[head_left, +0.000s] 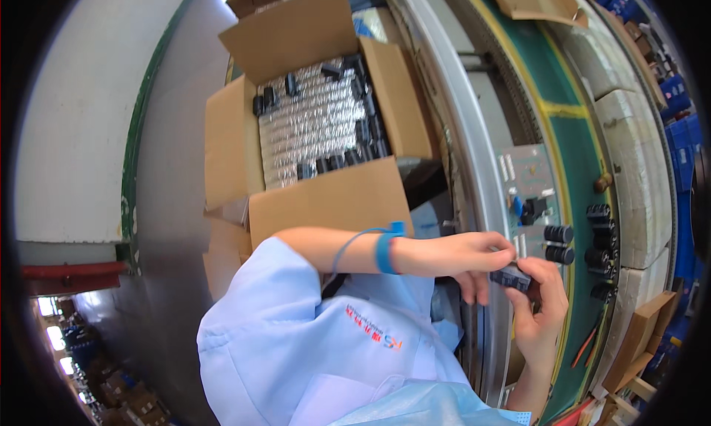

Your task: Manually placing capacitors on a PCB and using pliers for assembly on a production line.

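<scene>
My right hand (544, 300) curls its thumb and fingers around a dark capacitor (511, 278) with pale markings. My left hand (474, 259), with a blue band on its wrist, reaches across from the left. Its thumb and index finger pinch together at the capacitor's upper edge, while the other fingers hang down; whatever lies between those fingertips is too small to make out. Just beyond both hands lies a circuit board (529, 170) with white, blue and black parts. Two black cylindrical capacitors (558, 235) stand at its near right edge.
An open cardboard box (329, 200) at the left holds silvery rows and several black capacitors (337, 161). A metal rail (455, 92) borders the green conveyor (574, 141). More black capacitors (600, 241) stand along its right side, beside white foam blocks (629, 159) and blue bins (685, 148).
</scene>
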The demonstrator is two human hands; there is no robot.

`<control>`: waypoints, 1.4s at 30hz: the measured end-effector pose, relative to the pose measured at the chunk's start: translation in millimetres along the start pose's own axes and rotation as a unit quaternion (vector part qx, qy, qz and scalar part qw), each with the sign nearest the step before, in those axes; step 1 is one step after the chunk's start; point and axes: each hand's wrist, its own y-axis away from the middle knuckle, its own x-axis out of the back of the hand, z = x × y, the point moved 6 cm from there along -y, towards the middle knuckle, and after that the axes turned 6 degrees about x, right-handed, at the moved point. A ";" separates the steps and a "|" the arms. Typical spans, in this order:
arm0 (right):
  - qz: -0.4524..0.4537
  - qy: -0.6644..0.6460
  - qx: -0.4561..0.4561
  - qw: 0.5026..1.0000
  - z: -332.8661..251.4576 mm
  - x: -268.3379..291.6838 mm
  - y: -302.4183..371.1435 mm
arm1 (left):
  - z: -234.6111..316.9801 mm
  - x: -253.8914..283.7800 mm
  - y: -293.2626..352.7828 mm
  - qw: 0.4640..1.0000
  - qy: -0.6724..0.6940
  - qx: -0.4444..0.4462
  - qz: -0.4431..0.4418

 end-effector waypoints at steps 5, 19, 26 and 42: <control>0.113 -0.031 -0.045 0.992 27.7 42.6 -5.1 | 74.6 129.6 124.3 0.450 -0.672 -0.219 0.547; 0.077 0.030 -0.030 0.996 32.0 57.1 -13.6 | 1.0 283.0 172.6 0.731 -0.444 0.128 0.503; 0.091 0.016 -0.027 0.995 31.5 58.8 -3.8 | -26.2 280.8 195.3 0.850 -0.218 -0.016 0.479; 0.167 0.154 -0.076 0.971 60.6 76.9 -2.9 | 49.1 212.4 182.9 0.850 -0.055 -0.212 0.478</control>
